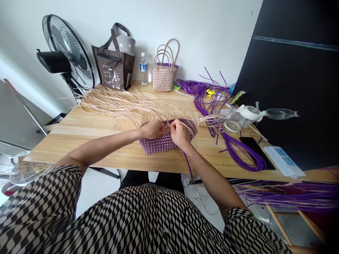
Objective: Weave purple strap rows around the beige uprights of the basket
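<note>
A purple and beige woven basket (159, 144) rests on the wooden table in front of me. Long beige strands (113, 102) fan out from its upper edge toward the back and left. My left hand (154, 129) is closed at the basket's top edge, its fingers pressed together. Close beside it on the right, my right hand (179, 133) is also closed, with its fingertips pinched near the same edge. Strands pass around both hands, but whatever lies between the fingers is too small to make out. A purple strand (187, 163) hangs below my right wrist over the table's front edge.
Behind stand a fan (70, 53), a brown bag (112, 70), a water bottle (143, 70) and a finished woven basket (162, 79). To the right lie purple strand bundles (238, 153), a clear cup with a white lid (242, 118), a black phone (256, 151) and a power strip (284, 161).
</note>
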`<state>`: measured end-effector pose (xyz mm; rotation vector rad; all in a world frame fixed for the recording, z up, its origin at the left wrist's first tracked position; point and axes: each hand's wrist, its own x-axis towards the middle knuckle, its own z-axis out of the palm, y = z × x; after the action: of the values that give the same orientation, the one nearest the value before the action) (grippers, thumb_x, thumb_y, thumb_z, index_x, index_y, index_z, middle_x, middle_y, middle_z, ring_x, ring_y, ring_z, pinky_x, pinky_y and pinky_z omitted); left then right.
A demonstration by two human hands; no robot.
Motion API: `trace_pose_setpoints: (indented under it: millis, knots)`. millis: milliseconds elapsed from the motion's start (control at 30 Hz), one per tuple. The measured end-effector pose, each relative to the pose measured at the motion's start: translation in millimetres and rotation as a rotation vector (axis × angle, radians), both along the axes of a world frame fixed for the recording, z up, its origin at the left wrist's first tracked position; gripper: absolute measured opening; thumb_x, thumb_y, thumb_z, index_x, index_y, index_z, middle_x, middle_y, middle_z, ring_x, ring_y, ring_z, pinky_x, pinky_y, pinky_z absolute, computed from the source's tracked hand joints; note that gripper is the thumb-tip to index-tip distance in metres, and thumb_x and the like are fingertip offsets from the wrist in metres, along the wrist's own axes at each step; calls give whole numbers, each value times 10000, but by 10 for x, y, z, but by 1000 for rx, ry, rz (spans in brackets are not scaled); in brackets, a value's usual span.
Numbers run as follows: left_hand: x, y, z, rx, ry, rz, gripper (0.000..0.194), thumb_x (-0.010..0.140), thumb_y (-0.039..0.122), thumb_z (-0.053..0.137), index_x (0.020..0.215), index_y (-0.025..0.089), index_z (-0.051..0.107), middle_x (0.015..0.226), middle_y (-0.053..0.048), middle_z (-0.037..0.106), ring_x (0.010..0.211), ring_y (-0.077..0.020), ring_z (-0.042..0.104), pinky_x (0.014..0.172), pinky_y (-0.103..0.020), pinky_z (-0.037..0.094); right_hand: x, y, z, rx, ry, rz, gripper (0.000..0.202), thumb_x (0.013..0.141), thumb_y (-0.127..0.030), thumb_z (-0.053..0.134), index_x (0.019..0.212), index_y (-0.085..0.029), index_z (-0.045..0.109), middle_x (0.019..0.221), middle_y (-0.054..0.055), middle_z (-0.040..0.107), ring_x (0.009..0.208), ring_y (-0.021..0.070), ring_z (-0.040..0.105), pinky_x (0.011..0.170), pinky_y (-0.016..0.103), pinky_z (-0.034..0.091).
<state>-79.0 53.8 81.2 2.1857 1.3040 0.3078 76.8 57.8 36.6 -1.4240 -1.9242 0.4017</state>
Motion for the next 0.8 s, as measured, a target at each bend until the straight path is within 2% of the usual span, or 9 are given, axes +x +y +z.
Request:
trace_pose_setpoints:
  millis: [100, 200, 367, 533, 667, 800]
  knots:
    - [-7, -26, -56, 113, 36, -46, 119, 660, 161, 468, 573, 131, 543, 497, 31, 428, 484, -70, 334, 476, -222, 221, 8, -24, -71, 28, 26, -71, 108, 848, -263, 474, 786, -192, 526, 719, 53, 600, 709, 196, 560, 657, 287, 389]
    - [-53, 4, -69, 66, 12, -111, 130, 666, 156, 462, 593, 126, 566, 510, 28, 453, 493, -71, 349, 477, -214, 229, 51, -29, -98, 24, 68, -89, 115, 838, -288, 488, 763, -203, 506, 699, 38, 596, 686, 187, 558, 645, 280, 395]
    - [-146, 154, 46, -213, -68, -80, 195, 663, 143, 474, 747, 120, 648, 630, 1, 585, 552, -79, 448, 527, -193, 303, 127, -7, -37, -23, 155, 115, 138, 848, -306, 479, 776, -198, 527, 683, 6, 617, 633, 141, 564, 643, 245, 411]
    - [-103, 191, 136, -313, -73, -84, 122, 684, 177, 485, 621, 135, 580, 564, 7, 525, 509, -74, 412, 510, -209, 286, 140, 4, 28, -30, 147, 209, 173, 868, -248, 440, 861, -167, 593, 740, 19, 649, 688, 134, 592, 683, 238, 420]
    - [-33, 101, 181, -239, 85, -82, 99, 647, 170, 536, 554, 150, 507, 501, 29, 428, 483, -75, 347, 491, -234, 236, 168, 12, 96, -106, 31, 332, 167, 831, -250, 513, 884, -160, 643, 839, 37, 673, 739, 139, 593, 693, 242, 419]
    - [-16, 32, 147, 27, 208, -84, 173, 677, 211, 527, 523, 161, 466, 466, 33, 357, 460, -79, 285, 493, -260, 188, 162, 36, 163, -175, -161, 496, 155, 798, -286, 580, 774, -163, 671, 753, 19, 642, 662, 126, 554, 641, 238, 393]
